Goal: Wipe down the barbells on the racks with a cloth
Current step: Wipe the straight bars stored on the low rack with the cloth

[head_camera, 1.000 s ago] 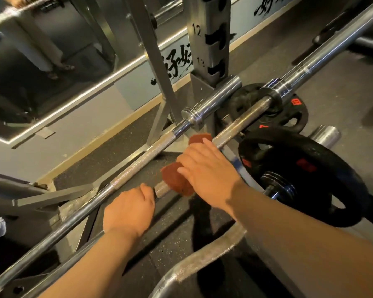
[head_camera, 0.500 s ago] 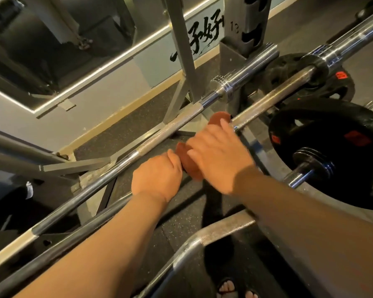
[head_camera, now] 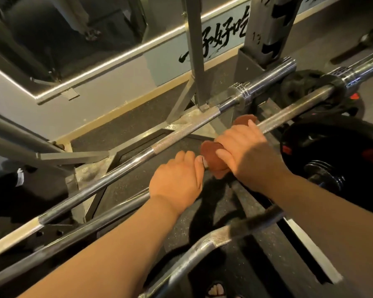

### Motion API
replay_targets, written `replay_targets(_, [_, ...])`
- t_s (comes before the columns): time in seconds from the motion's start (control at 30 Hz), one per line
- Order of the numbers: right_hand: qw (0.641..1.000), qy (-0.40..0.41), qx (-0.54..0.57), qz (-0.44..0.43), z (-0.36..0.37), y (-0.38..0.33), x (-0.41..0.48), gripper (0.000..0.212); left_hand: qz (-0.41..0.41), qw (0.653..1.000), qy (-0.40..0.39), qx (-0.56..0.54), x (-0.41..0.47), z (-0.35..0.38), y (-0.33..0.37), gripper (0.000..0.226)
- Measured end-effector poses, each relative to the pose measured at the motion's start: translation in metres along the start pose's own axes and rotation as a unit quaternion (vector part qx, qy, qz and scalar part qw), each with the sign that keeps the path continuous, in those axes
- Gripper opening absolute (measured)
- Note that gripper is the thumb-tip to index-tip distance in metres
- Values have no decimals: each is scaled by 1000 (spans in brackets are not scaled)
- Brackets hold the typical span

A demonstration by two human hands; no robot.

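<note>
We count three bars: two straight ones, the far barbell (head_camera: 181, 132) and the near barbell (head_camera: 289, 111), both running from seven o'clock to two o'clock, and one curl bar (head_camera: 202, 239) at six o'clock. There is one rust-red cloth (head_camera: 211, 155) at the centre. Two grips show, the left grip (head_camera: 177, 179) and the right grip (head_camera: 246, 151). We make out two black weight plates, the large plate (head_camera: 332, 134) at three o'clock and the far plate (head_camera: 299, 82) at two o'clock; whether more lie behind them we cannot tell. Two rack posts stand at twelve o'clock, the thin upright (head_camera: 194, 50) and the numbered upright (head_camera: 256, 29). There is one mirror (head_camera: 52, 39) at ten o'clock.
</note>
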State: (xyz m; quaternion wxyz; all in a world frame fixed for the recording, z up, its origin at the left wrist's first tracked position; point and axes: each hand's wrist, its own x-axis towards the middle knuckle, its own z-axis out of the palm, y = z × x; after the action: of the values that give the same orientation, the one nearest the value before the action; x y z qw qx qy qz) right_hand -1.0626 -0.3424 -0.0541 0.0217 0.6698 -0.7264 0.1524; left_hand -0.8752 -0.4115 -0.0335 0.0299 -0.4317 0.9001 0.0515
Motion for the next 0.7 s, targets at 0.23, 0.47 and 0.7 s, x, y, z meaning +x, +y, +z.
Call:
replay_targets(0.23, [987, -10, -54, 151, -6, -20, 6, 33, -14, 999, -28, -31, 2, -1, -1, 38])
replay_targets(0.47, [998, -23, -38, -52, -15, 14, -1, 32, -42, 998, -34, -14, 5, 1, 3, 36])
replay_targets(0.7, [983, -120, -48, 130, -36, 34, 9, 61, -101, 992, -50, 53, 7, -14, 21, 22])
